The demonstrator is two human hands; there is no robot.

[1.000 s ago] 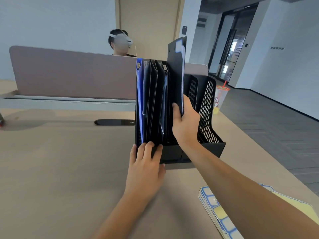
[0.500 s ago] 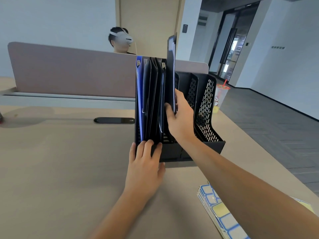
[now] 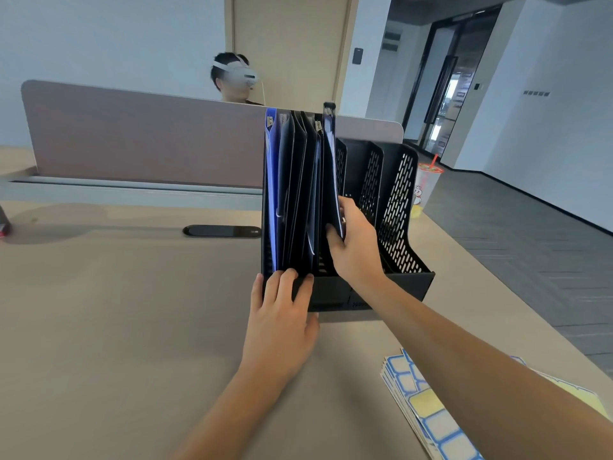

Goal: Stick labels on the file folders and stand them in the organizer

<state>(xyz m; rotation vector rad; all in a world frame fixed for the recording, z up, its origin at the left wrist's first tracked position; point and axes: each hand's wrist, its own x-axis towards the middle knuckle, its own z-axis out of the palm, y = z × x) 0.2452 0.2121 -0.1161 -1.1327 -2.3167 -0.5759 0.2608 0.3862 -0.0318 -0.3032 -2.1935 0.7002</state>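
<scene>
A black mesh organizer (image 3: pixel 403 207) stands on the beige desk. Its leftmost slot holds several upright folders (image 3: pixel 295 194), one bright blue, the rest dark. My right hand (image 3: pixel 356 247) grips the lower edge of a dark folder (image 3: pixel 330 167) that stands upright in the slot just right of the others, its top a little higher than theirs. My left hand (image 3: pixel 282 313) rests flat against the organizer's front left corner, fingers spread on its base. A stack of blue-bordered label sheets (image 3: pixel 428 410) lies at the lower right, partly hidden by my right forearm.
A low partition (image 3: pixel 139 137) runs behind the organizer, with a person in a headset beyond it. A black cable cover (image 3: pixel 221 231) sits in the desk to the left. A drink cup (image 3: pixel 426 184) stands behind the organizer on the right. The desk edge falls off at the right.
My right hand has swung the dark folder leftward and lowered it into the slot beside the other folders. My left hand has stayed on the organizer's front.
</scene>
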